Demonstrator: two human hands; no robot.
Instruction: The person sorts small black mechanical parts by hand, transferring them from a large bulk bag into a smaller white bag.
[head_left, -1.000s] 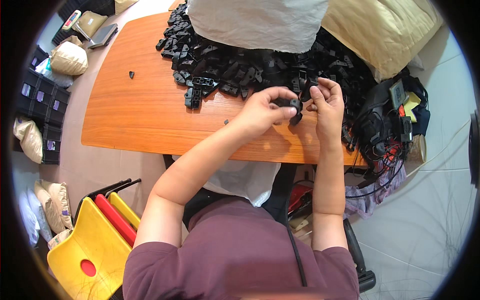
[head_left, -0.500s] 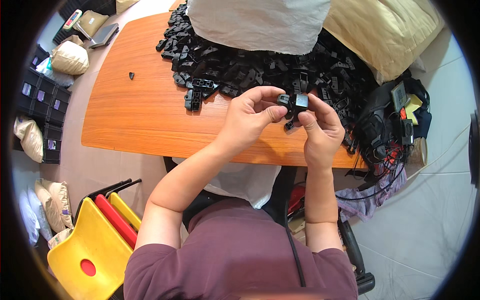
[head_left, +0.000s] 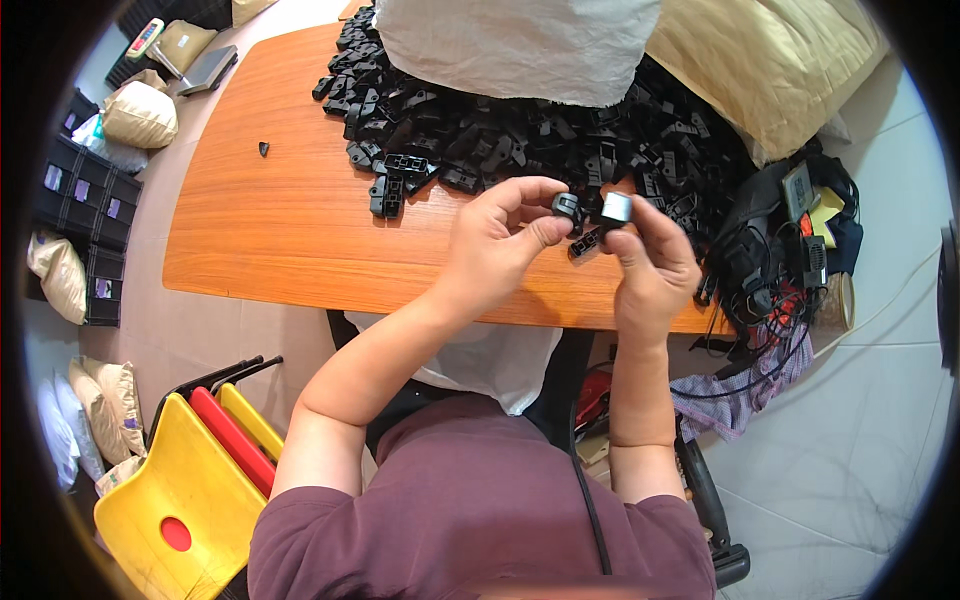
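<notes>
Between the thumb and fingers of my left hand (head_left: 510, 228) is a small black plastic part (head_left: 565, 205). My right hand (head_left: 652, 262) pinches another black plastic part (head_left: 616, 209), whose flat top face shines in the light. A narrow gap separates the two parts. Both hands are held over the front of the wooden table (head_left: 300, 235). Beyond them spreads a large heap of black plastic parts (head_left: 500, 140). One more black part (head_left: 584, 243) shows below and between my hands, partly covered by the right one.
A white sack (head_left: 520, 50) and a tan sack (head_left: 770, 60) rest on the heap. Cables and a black bag (head_left: 755, 230) crowd the table's right end. A small dark piece (head_left: 263, 149) lies at the left. Yellow and red chairs (head_left: 180, 490) stand at lower left.
My right hand has shifted slightly right and tilted its part, so the top face now catches more light. The gap between the two parts has widened. My left hand has barely moved.
</notes>
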